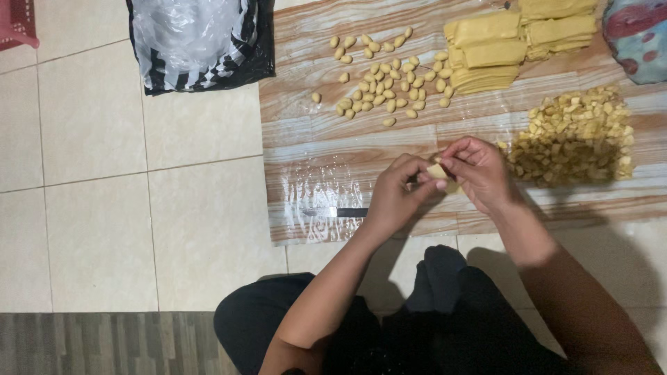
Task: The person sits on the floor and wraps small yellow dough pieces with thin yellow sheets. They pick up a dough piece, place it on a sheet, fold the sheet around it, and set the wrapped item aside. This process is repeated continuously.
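Observation:
My left hand (pixel 397 194) and my right hand (pixel 479 173) meet over a plastic-covered wooden board (pixel 306 139), and together they pinch a small pale-yellow square of dough (pixel 438 171) between the fingertips. Just right of my right hand lies a heap of small cut dough squares (pixel 573 135). Farther off on the board sit several folded, shaped dough pieces (pixel 385 76). Stacked yellow dough sheets (pixel 500 48) lie at the board's far edge.
A knife (pixel 333 212) lies on the board near its front edge, left of my left hand. A black-and-clear plastic bag (pixel 198 42) rests on the tiled floor. A patterned cloth (pixel 639 35) sits at top right, a red basket (pixel 17 24) at top left. My dark-clothed legs (pixel 389 326) are below.

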